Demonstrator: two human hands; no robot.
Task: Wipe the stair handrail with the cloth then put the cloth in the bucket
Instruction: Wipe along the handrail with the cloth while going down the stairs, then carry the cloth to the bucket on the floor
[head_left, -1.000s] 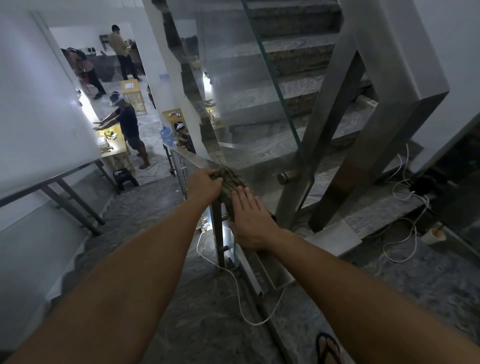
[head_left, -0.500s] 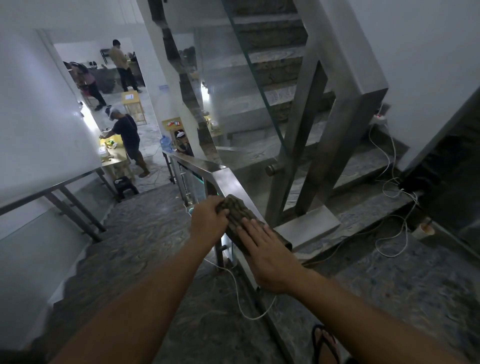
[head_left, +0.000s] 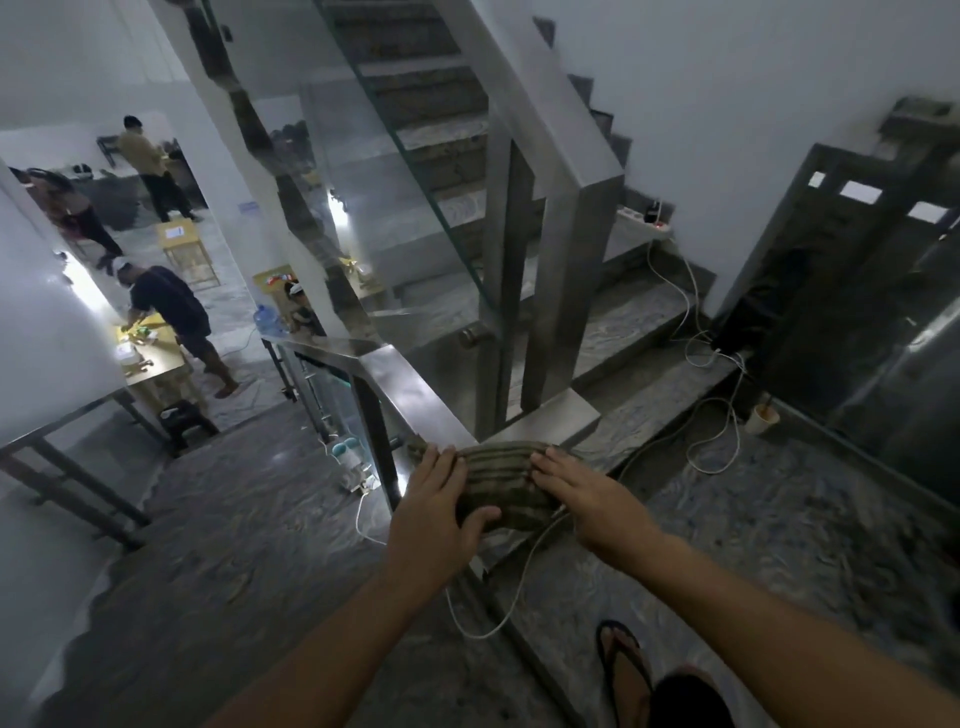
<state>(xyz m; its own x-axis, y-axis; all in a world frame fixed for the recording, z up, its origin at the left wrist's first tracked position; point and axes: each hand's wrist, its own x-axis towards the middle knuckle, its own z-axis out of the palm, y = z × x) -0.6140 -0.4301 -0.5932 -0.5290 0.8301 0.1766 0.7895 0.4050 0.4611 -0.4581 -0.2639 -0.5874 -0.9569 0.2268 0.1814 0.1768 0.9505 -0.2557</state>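
Observation:
A striped olive-green cloth (head_left: 501, 480) lies bunched over the near end of the steel stair handrail (head_left: 410, 392). My left hand (head_left: 434, 512) clasps the cloth's left side, thumb on its near edge and fingers over the top. My right hand (head_left: 587, 493) presses flat on the cloth's right side with fingers spread. The handrail runs away from the cloth toward the upper left, down the lower flight. No bucket is in view.
A tall steel newel post (head_left: 566, 270) and glass panel (head_left: 363, 208) rise behind the cloth. White cables (head_left: 711, 415) trail over the landing, with a paper cup (head_left: 762, 419) near a dark door. My sandalled foot (head_left: 626, 670) stands at the bottom. Several people are downstairs.
Both hands have dragged the cloth along the handrail toward me, from higher up the rail to its near end. The view has tilted down and widened.

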